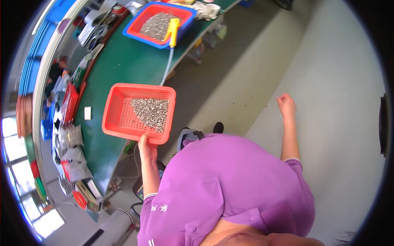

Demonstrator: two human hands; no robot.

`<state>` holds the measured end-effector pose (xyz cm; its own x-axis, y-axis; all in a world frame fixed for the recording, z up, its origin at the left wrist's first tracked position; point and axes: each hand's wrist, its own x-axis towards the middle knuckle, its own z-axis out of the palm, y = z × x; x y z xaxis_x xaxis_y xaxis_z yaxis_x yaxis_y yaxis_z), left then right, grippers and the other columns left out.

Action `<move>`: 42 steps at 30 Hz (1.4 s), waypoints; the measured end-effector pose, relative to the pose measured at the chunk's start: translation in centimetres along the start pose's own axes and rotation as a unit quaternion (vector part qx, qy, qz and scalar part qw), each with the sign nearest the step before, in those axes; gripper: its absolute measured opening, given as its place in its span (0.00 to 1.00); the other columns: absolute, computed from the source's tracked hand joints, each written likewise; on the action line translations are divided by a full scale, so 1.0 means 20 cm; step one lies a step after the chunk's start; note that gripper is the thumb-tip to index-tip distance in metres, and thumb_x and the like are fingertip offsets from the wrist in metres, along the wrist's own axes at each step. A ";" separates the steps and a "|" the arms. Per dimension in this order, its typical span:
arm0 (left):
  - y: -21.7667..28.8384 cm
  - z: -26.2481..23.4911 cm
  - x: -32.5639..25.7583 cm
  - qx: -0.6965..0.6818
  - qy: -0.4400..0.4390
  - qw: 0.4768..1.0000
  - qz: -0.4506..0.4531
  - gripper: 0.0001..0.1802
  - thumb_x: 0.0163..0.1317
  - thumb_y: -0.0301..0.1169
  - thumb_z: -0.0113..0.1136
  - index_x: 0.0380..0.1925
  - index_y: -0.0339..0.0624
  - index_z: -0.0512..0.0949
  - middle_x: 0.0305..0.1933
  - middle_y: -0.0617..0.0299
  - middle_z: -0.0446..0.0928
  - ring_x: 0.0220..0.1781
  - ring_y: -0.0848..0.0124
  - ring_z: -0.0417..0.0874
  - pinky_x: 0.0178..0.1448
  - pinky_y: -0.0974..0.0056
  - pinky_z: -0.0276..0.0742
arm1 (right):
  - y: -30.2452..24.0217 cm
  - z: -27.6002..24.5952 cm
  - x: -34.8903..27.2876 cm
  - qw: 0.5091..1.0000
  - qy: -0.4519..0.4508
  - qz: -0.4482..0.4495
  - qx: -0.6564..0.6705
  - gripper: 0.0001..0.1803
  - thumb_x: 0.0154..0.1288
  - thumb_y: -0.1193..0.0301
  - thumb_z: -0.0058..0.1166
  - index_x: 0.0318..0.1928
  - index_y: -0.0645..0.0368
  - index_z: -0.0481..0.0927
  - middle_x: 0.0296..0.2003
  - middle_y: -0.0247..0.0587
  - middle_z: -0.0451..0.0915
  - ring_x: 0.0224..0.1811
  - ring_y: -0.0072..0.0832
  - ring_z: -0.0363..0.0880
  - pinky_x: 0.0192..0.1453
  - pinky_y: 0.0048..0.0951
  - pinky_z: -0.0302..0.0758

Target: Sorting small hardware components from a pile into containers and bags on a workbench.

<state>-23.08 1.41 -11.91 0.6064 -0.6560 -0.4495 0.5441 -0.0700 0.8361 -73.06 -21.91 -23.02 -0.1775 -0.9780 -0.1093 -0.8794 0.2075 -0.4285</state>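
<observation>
A red perforated plastic basket (119,110) is gripped at its near rim by my left hand (147,146), with the thumb over the edge. Small silvery metal pins (152,114) are heaped toward the basket's right side, leaving its left part bare. The basket is held up by the green table's edge. Out to my right, away from the table, my right hand (286,104) hangs over the floor with its fingers curled in; I see nothing in it.
On the green table (111,69) stands a blue tub (191,16) with a red basket of metal parts inside. A yellow spray gun (173,33) on a clear hose (167,67) rests across its rim. Bags and boxes line the table's far side. A small white block (87,113) lies nearby.
</observation>
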 end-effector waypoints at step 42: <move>-0.26 -0.79 0.92 0.428 -0.145 0.882 -0.138 0.26 0.66 0.50 0.47 0.40 0.36 0.78 0.35 0.59 0.81 0.37 0.74 0.81 0.40 0.69 0.76 | -1.74 1.47 0.42 0.742 -0.368 -0.174 0.533 0.10 0.62 0.66 0.54 0.37 0.53 0.67 0.19 0.31 0.70 0.16 0.20 0.71 0.18 0.21 0.69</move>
<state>-5.61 1.61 -29.37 0.2788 -0.6809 -0.6773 -0.0633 -0.7167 0.6945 -30.96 -36.76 -35.32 0.6125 -0.7818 -0.1171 0.1032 0.2259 -0.9687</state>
